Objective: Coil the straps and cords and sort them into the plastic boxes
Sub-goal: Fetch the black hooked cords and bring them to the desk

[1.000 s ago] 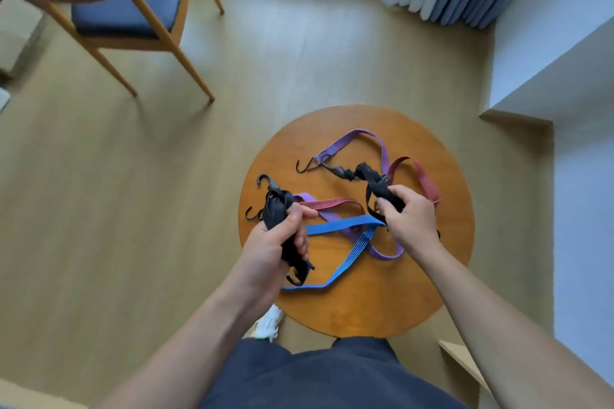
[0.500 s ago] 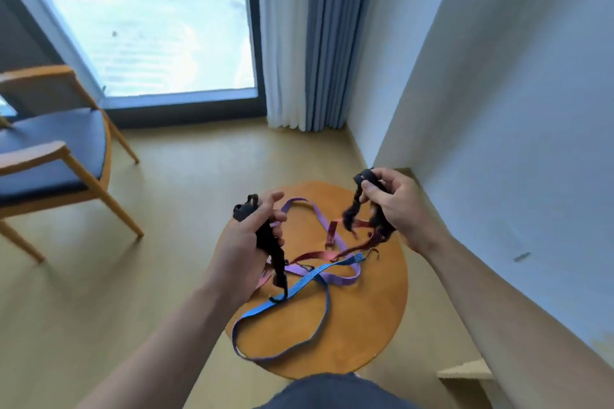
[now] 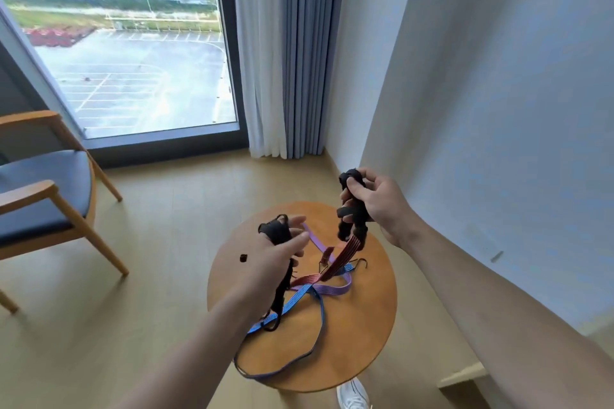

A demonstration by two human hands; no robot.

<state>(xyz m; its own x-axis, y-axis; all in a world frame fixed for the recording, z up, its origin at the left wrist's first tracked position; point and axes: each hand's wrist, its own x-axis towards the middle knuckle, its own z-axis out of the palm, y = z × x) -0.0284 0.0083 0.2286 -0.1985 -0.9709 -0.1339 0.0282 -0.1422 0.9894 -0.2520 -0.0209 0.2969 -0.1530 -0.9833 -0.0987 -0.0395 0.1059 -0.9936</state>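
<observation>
L hand [image 3: 280, 252] is gripping one black bundle [image 3: 274, 231], R hand [image 3: 377, 201] the other black bundle [image 3: 353, 212], both lifting higher off the table [image 3: 365, 342] than 1 s ago w/ red strap [image 3: 344, 256] & blue strap [image 3: 297, 299] trailing tangled, so untangling's likely preceding coiling; no boxes showing.

Your left grip [image 3: 275, 256] holds a coiled strap [image 3: 274, 231] above the left side of the desk [image 3: 358, 342], its tail hanging down to the tangle of loose straps [image 3: 319, 285] at the desk's middle. Your right grip [image 3: 375, 202] holds a second bundle [image 3: 352, 209] above the far right edge, with one strap running down into that tangle. A loop [image 3: 282, 365] spills over the near left edge. A small loose piece [image 3: 243, 258] lies by the left edge. The chair [image 3: 43, 202] stands well to the left, and the curtain [image 3: 285, 50] hangs behind the desk.
</observation>
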